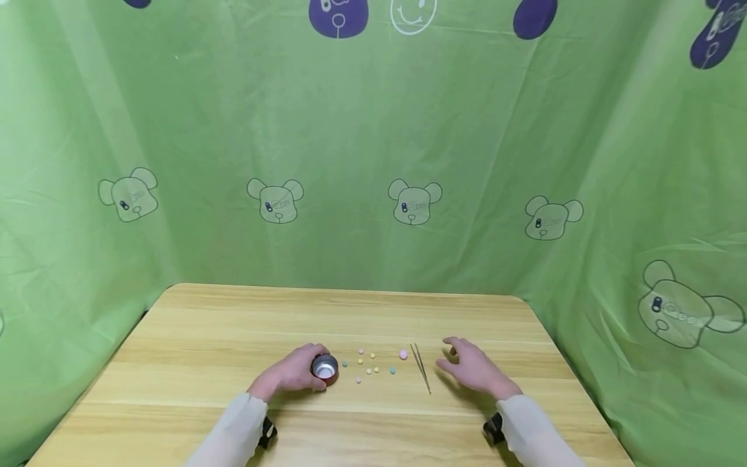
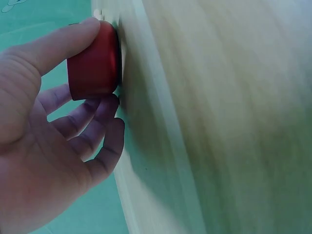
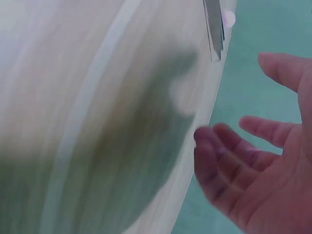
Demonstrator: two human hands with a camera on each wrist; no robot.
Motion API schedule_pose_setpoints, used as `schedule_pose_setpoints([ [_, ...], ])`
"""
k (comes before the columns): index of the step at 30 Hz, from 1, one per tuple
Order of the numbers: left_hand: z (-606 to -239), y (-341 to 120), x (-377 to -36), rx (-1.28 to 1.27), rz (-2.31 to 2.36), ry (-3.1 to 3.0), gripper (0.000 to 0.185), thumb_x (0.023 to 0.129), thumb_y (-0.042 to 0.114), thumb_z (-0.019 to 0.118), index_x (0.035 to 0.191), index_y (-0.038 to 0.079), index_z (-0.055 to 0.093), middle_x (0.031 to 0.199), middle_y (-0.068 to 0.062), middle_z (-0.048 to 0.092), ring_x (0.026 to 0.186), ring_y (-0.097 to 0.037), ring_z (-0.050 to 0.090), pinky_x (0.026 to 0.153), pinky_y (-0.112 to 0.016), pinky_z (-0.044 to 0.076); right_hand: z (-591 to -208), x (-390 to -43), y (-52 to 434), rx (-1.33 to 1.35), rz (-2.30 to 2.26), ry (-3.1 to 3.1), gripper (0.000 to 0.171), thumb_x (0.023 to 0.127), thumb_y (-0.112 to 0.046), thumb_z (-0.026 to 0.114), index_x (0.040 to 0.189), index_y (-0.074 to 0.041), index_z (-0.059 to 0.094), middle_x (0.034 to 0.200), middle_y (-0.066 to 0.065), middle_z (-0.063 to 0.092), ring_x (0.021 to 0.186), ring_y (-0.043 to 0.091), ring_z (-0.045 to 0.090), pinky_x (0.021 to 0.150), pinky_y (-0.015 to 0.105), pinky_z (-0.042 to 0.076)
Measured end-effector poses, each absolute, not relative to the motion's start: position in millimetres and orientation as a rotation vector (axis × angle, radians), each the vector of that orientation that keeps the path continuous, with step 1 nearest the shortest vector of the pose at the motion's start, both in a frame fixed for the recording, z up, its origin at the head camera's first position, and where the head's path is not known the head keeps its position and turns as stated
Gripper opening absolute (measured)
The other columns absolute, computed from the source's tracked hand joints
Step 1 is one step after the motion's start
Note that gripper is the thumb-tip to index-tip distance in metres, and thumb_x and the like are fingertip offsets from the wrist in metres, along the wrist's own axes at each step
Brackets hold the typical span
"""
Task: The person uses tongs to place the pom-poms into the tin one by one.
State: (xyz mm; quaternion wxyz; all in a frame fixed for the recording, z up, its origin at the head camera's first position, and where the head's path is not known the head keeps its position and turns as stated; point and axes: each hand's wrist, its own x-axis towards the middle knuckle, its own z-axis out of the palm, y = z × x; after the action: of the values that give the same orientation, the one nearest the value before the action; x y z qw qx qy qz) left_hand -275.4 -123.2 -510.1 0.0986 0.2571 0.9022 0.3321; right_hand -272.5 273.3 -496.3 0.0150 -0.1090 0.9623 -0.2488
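A green curtain (image 1: 373, 143) printed with bear faces fills the upper two thirds of the head view and wraps round both sides of the frame. Below it, a light wooden desk (image 1: 233, 324) takes up the lower third.

Two pale sleeves are seen at the bottom edge. The left hand (image 1: 292, 373), lower centre-left of the head view, is curled round a small red pot (image 1: 325, 368) with a silvery inside, which stands upright on the desk. In the left wrist view the thumb lies across the red pot (image 2: 92, 61) near the upper left of the frame, with the fingers (image 2: 87, 122) tucked against its other side.

The right hand (image 1: 473, 366), lower centre-right, is held loosely spread and holds nothing; whether it touches the desk cannot be told. In the right wrist view the relaxed fingers (image 3: 229, 161) appear at the lower right.

A pair of metal tweezers (image 1: 421, 366) lies on the desk just left of the right hand, untouched. Between the tweezers and the red pot, small coloured beads (image 1: 373, 363) are scattered, a larger pink bead (image 1: 403, 354) lying nearest the tweezers.
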Motion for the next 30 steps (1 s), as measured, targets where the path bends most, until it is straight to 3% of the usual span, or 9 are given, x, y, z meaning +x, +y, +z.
schedule_pose_setpoints([
  [6, -512.0, -124.3, -276.9, 0.766, 1.005, 2.654, 0.05, 0.071, 0.016, 0.082, 0.112, 0.009, 0.056, 0.107, -0.004, 0.058, 0.102, -0.026, 0.055, 0.09, -0.047, 0.042, -498.0, -276.0, 258.4, -0.362, -0.853, 2.913, 0.055, 0.089, -0.027, 0.065, 0.13, 0.004, 0.046, 0.086, 0.005, 0.058, 0.071, 0.016, 0.055, 0.067, 0.035, 0.047],
  [11, -513.7, -124.9, -278.2, 0.766, 1.005, 2.652, 0.048, 0.072, 0.018, 0.082, 0.112, 0.01, 0.056, 0.107, -0.003, 0.059, 0.102, -0.025, 0.055, 0.09, -0.047, 0.042, -502.2, -278.2, 247.5, -0.411, -0.855, 2.88, 0.049, 0.09, -0.022, 0.064, 0.126, 0.006, 0.046, 0.068, 0.001, 0.052, 0.051, 0.012, 0.048, 0.051, 0.028, 0.04],
  [30, -516.9, -124.8, -278.2, 0.763, 1.026, 2.645, 0.046, 0.072, 0.016, 0.081, 0.111, 0.011, 0.056, 0.105, -0.001, 0.059, 0.101, -0.024, 0.056, 0.089, -0.046, 0.043, -512.9, -291.7, 225.0, -0.305, -0.773, 2.897, 0.044, 0.081, -0.017, 0.072, 0.116, 0.003, 0.055, 0.074, 0.001, 0.054, 0.064, 0.014, 0.049, 0.059, 0.03, 0.042],
])
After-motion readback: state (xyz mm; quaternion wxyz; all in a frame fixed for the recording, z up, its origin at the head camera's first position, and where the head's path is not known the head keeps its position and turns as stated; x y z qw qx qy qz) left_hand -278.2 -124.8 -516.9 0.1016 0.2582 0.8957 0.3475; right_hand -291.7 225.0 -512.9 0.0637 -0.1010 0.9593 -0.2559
